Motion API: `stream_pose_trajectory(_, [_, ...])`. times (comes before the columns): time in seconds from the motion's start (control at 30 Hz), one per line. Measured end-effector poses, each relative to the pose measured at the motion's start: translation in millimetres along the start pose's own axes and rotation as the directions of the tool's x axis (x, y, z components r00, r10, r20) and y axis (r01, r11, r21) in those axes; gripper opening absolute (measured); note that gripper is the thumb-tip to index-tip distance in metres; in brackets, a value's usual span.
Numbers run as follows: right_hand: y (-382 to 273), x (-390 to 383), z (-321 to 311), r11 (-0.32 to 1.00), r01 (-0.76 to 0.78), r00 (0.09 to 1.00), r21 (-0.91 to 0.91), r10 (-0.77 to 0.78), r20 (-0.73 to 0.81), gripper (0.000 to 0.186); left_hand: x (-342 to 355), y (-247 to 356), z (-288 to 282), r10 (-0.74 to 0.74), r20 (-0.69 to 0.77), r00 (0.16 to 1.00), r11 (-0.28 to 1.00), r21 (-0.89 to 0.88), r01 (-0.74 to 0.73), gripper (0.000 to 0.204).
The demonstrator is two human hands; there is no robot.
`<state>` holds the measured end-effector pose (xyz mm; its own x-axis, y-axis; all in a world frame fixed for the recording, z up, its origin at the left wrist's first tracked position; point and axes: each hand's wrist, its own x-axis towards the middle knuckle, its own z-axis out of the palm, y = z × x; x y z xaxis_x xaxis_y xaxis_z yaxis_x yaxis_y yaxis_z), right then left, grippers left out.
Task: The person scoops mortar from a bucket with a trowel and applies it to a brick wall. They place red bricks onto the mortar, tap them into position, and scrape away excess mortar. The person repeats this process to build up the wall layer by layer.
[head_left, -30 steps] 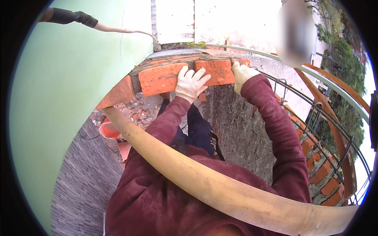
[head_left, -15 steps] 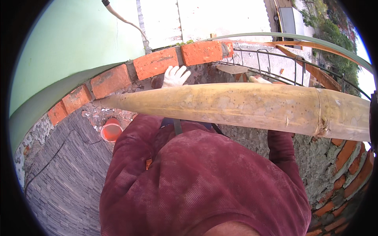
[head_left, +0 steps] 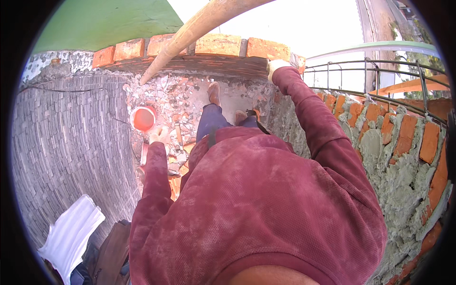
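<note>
My right hand [head_left: 277, 67], in a pale glove, is at the right end of a row of red bricks [head_left: 218, 45] that tops a low brick wall. Its fingers are hidden or washed out by bright light, so any grip stays unclear. Lower down, my left hand [head_left: 160, 136] hangs over the rubble-strewn floor, close to an orange-red bucket [head_left: 143, 118]. That glove is pale and blurred, and I cannot make out its fingers. Both arms wear dusty maroon sleeves.
A bamboo pole [head_left: 192, 32] slants across the brick row. Steel reinforcing bars [head_left: 375, 66] run along the right, above a rough mortared brick wall [head_left: 380, 156]. Grey tiled wall [head_left: 76, 137] fills the left. White cloth [head_left: 73, 232] lies low left; broken brick litters the floor.
My left hand has left the brick row and dropped beside the bucket. My right hand now shows at the row's right end. The view has shifted, putting the pole higher and steeper.
</note>
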<state>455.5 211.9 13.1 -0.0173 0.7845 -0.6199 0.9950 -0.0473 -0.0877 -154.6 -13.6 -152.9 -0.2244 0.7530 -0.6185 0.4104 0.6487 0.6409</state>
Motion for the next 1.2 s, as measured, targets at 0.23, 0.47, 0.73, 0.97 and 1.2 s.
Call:
stream_pose_trajectory(0.23, [21.9,-62.9,7.0,0.959,0.281,0.937,0.028,-0.268,-0.223,0.037,-211.6,-93.1,113.7,-0.339,-0.044,0.940,0.928,-0.178,0.327,0.053])
stream_pose_trajectory(0.47, [64.8,-13.8,79.4,0.983,-0.123,0.988,-0.136,0.135,0.078,0.048,-248.9,-87.8,121.3,-0.340,0.144,0.929,0.938,0.127,0.323,0.052])
stream_pose_trajectory(0.73, [79.5,3.6,65.4,0.969,-0.068,0.970,-0.238,0.120,0.213,0.046,-44.3,194.8,156.5,0.579,0.249,0.777,0.624,0.478,-0.618,0.073])
stream_pose_trajectory(0.97, [26.1,-1.0,14.2,0.949,-0.287,0.924,-0.133,0.310,0.223,0.050,103.7,405.5,265.8,0.701,0.573,0.424,0.168,0.445,-0.880,0.076])
stream_pose_trajectory(1.2, [42.1,-26.3,34.4,0.969,-0.246,0.963,-0.018,0.246,0.109,0.049,145.4,430.8,318.1,0.497,0.733,0.464,0.298,0.359,-0.885,0.073])
